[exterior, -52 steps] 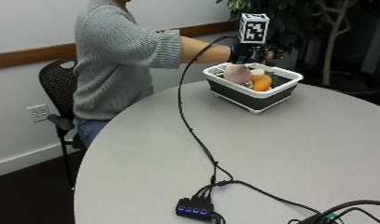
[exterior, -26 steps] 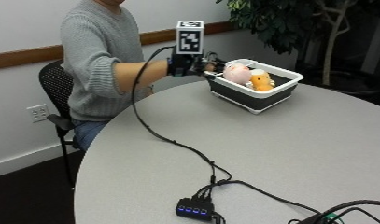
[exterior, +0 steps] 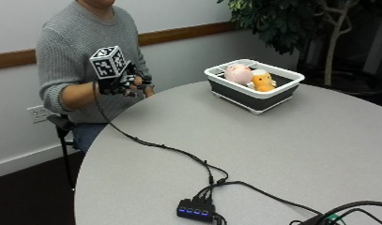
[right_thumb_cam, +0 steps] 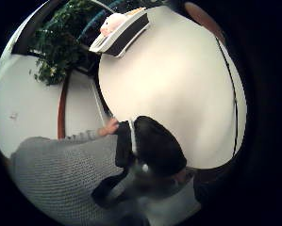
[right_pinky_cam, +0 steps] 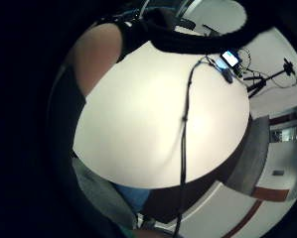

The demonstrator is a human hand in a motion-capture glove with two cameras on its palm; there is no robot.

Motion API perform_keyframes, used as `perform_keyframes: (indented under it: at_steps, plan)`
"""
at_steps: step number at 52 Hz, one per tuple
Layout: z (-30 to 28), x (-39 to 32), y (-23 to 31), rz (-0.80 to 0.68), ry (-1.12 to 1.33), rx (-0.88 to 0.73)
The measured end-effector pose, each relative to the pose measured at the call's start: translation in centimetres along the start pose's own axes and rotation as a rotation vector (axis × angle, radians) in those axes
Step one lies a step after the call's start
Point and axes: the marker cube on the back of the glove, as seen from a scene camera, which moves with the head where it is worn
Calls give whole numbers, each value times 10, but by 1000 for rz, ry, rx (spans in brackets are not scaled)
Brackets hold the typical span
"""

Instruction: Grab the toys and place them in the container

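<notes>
From the outside view I had my gloved right hand [exterior: 123, 84] at upper left, off the table's [exterior: 253, 154] edge, fingers loosely curled, holding nothing. The container [exterior: 255, 85], upper centre-right and well apart, already held the pink toy [exterior: 238, 73] and orange toy [exterior: 263, 80]; its long axis ran diagonally from upper left to lower right. I judged no toy remained outside.

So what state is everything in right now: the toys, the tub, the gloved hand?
Pink toy: in the tub.
Orange toy: in the tub, beside the pink one.
Tub: upright on the table.
Gloved right hand: raised near the table edge, holding no toy.
</notes>
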Motion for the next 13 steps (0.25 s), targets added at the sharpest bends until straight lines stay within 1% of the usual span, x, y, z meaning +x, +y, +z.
perform_keyframes:
  at_steps: [5, 9, 13]
  plan:
    - [22, -6, 27, -20, 6, -76]
    - [33, -5, 36, -42, 31, -145]
    - [37, -7, 39, -50, 42, -164]
